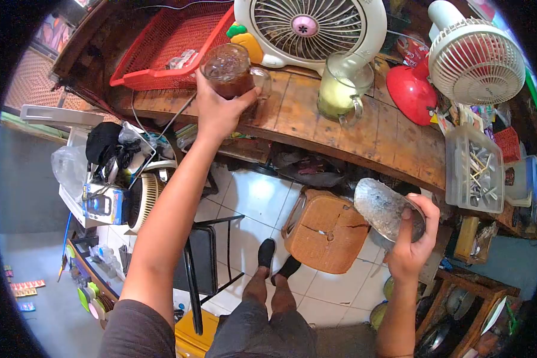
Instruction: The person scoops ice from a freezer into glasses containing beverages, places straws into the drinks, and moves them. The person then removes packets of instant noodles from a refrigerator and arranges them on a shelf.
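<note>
At the wooden counter, my left hand (219, 112) is closed round a glass mug of dark brown drink (228, 74), beside a red basket. My right hand (413, 241) grips a worn, silvery metal dish (389, 210), tilted in the air in front of the counter's edge. A second glass mug, with a pale green drink (336, 95), stands on the counter (286, 113) between the two hands, touched by neither.
A red basket (161, 45), a box fan (307, 27), a small white fan (477, 59) and a red lid-like object (411, 92) line the counter. At right is a plastic cutlery box (474, 170). Below are a brown stool (328, 232) and a black chair (196, 259).
</note>
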Action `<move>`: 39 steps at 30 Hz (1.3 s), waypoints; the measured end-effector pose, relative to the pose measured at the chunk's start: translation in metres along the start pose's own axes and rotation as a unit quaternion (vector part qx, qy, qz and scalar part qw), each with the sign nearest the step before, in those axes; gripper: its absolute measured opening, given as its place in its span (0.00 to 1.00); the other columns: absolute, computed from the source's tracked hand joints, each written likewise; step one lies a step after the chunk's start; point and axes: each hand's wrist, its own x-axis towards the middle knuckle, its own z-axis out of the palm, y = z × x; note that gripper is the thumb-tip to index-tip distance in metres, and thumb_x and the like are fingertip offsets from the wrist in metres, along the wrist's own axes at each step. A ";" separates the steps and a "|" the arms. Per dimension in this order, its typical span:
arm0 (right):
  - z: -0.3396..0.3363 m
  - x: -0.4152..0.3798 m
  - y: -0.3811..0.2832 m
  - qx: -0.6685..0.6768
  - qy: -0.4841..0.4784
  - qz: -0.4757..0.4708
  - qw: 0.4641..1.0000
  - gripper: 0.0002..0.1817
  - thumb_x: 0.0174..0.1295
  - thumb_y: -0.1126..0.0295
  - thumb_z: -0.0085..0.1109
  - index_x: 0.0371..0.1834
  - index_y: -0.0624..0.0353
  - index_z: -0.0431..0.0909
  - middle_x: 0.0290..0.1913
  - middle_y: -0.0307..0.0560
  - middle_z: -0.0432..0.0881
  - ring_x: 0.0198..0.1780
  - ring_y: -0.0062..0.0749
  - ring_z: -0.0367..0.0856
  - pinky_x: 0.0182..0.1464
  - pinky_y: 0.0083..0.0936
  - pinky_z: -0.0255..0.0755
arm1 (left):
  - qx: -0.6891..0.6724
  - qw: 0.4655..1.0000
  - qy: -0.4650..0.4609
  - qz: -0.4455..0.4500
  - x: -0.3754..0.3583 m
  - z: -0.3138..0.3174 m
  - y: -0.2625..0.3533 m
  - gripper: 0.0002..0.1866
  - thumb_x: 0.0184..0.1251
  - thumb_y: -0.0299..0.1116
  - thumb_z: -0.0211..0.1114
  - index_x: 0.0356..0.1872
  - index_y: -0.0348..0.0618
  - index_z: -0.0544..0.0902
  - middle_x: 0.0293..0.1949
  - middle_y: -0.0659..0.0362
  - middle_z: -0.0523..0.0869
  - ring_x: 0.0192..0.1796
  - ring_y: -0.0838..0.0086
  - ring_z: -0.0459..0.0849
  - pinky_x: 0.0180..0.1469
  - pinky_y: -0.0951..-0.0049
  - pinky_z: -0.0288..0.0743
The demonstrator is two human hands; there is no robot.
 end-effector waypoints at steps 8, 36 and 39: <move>-0.002 -0.011 0.009 0.000 0.005 0.059 0.998 0.10 0.70 0.81 0.51 0.52 0.64 0.75 0.52 0.47 0.78 0.54 0.32 0.76 0.62 0.27 0.67 | 0.085 0.996 0.009 -0.008 0.003 0.007 -0.019 0.55 0.39 0.41 0.88 0.65 0.36 0.59 0.57 0.45 0.79 0.59 0.58 0.81 0.63 0.62 0.74; 0.002 -0.036 0.023 0.031 -0.035 0.140 0.989 0.11 0.69 0.80 0.49 0.52 0.65 0.75 0.49 0.48 0.79 0.53 0.33 0.77 0.60 0.26 0.68 | 0.041 0.999 0.005 0.002 0.004 0.005 -0.001 0.44 0.47 0.36 0.85 0.62 0.36 0.66 0.54 0.50 0.82 0.54 0.66 0.84 0.59 0.63 0.78; 0.002 -0.038 0.024 0.014 -0.044 0.141 0.989 0.11 0.70 0.79 0.50 0.53 0.65 0.75 0.49 0.48 0.79 0.53 0.33 0.77 0.60 0.27 0.68 | 0.084 0.996 0.009 0.016 -0.005 0.007 0.006 0.45 0.47 0.37 0.85 0.63 0.36 0.66 0.54 0.49 0.82 0.54 0.66 0.84 0.59 0.64 0.78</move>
